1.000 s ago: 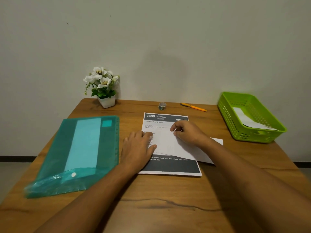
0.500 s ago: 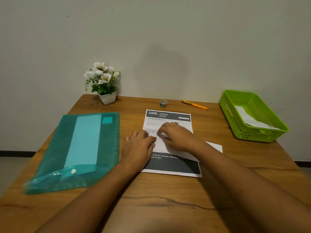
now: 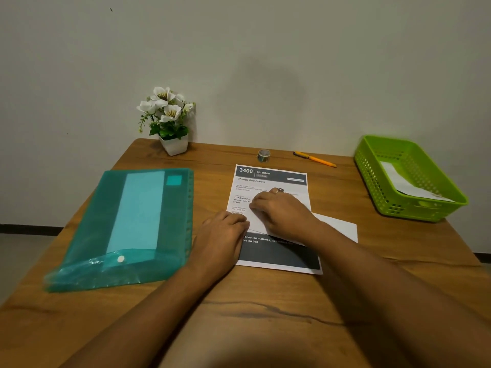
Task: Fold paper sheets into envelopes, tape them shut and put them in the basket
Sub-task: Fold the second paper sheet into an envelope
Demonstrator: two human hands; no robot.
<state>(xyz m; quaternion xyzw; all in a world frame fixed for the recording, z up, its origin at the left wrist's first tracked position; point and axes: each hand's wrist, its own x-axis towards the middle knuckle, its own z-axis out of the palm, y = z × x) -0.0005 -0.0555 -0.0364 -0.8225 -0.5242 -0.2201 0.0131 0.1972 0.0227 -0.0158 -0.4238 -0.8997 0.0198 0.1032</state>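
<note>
your right hand [image 3: 281, 211] is further left than a second ago: it has slid from the right part of the white sheet [image 3: 336, 227] toward your left hand [image 3: 223, 235], and the two now nearly meet just left of the frame's centre. your left hand keeps its place at the sheet's left edge, fingers loosely bent and lying on the paper, gripping nothing. your right fingers are curled with the tips down on the sheet; i cannot tell whether they pinch an edge or only press.

the white sheet lies slantwise on the printed page [image 3: 271, 179] at mid-frame, its right corner sticking out past that page. i read the slide as a crease being run flat, so this looks like an early fold. taping is not begun: the tape roll [image 3: 263, 155] sits untouched above the page. the green basket [image 3: 377, 181] at the right edge already holds one envelope [image 3: 406, 184].
</note>
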